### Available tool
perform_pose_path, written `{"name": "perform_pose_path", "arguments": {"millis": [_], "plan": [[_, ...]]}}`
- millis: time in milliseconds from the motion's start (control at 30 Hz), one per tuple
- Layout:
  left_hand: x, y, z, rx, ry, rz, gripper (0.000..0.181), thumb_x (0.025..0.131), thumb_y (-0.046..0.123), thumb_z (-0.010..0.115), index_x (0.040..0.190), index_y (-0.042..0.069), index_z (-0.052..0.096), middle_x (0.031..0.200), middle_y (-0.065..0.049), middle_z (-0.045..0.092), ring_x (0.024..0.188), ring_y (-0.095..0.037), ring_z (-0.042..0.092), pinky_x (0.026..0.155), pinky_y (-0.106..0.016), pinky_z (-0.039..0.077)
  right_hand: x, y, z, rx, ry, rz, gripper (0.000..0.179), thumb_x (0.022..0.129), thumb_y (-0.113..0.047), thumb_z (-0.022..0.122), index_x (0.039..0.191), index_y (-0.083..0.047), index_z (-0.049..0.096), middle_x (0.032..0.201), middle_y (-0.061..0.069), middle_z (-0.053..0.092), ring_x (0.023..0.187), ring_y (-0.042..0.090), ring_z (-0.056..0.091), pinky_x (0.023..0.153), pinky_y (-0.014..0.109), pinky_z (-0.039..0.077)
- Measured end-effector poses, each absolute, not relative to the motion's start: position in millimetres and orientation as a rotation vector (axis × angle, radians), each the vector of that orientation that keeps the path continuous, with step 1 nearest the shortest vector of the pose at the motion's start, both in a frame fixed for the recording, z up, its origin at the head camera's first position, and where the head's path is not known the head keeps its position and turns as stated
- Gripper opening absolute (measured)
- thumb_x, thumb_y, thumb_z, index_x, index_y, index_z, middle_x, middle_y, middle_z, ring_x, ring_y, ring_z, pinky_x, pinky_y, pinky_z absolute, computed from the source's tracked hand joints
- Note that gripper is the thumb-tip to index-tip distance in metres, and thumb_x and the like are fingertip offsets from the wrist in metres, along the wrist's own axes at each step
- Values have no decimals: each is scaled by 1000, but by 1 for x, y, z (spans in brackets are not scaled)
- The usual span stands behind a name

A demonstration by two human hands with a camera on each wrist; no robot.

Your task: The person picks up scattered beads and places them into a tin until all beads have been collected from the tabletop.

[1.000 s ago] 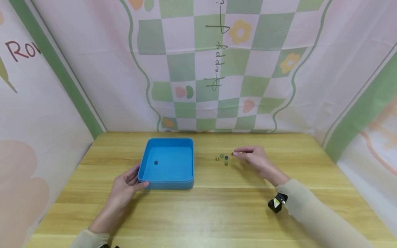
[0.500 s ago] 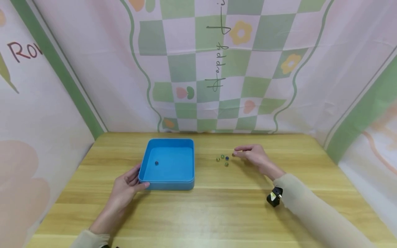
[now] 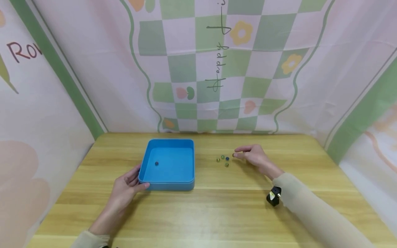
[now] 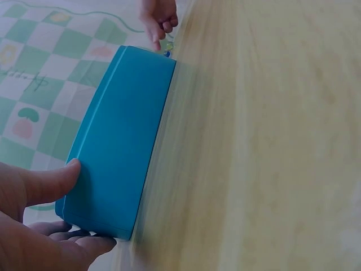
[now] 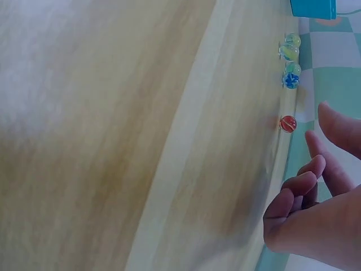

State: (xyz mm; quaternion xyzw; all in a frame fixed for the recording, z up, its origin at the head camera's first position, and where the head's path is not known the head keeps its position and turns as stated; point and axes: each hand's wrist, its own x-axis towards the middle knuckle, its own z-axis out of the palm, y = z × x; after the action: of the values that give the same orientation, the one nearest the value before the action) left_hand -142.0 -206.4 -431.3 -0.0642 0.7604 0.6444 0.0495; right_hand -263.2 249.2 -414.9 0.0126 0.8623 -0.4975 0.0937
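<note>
- I see the blue box (image 3: 167,186) on the wooden table (image 3: 204,217), its top uncovered; I take every place from it.
- At the box's near left corner, I have the left hand (image 3: 124,187) clamped on the wall, thumb on the near side and fingers round the left side.
- Inside the box, left of its middle, I make out one small dark marble (image 3: 156,163).
- Well to the right of the box, I have the right hand (image 3: 254,156) with thumb and forefinger apart, holding nothing.
- The red marble (image 5: 288,124) lies right of the box, just beside those fingertips; my right wrist view shows a gap between them.
- Between box and red marble sit a blue marble (image 3: 227,158) and three greenish marbles (image 3: 218,160).
- Behind the box I see a checkered cloth (image 3: 207,110).
</note>
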Motion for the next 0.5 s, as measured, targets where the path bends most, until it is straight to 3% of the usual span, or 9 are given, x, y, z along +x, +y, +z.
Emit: {"name": "perform_pose_path", "arguments": {"millis": [100, 333, 500], "plan": [[-142, -206, -430, -196, 2315, 1965, 80, 96, 1, 76, 164, 3, 33, 167, -22, 32, 151, -37, 36, 114, -37, 40, -264, 249, -416, 47, 2571, -1462, 43, 93, -16, 80, 130, 5, 70, 149, 24, 56, 132, 36, 47, 103, 42, 41], [-141, -205, -429, -200, 2316, 1967, 80, 96, 0, 76, 164, 3, 33, 167, -23, 32, 151, -37, 37, 114, -38, 40, -268, 248, -421, 40, 2596, -1421, 40, 94, -15, 80, 129, 3, 72, 147, 26, 58, 140, 43, 46, 117, 56, 36], [-141, -205, -429, -207, 2314, 1966, 80, 96, 0, 76, 164, 3, 34, 167, -22, 32, 151, -37, 37, 114, -37, 40, -271, 248, -425, 37, 2619, -1401, 37, 94, -14, 80, 127, 2, 73, 145, 26, 59, 141, 45, 46, 119, 58, 34]]}}
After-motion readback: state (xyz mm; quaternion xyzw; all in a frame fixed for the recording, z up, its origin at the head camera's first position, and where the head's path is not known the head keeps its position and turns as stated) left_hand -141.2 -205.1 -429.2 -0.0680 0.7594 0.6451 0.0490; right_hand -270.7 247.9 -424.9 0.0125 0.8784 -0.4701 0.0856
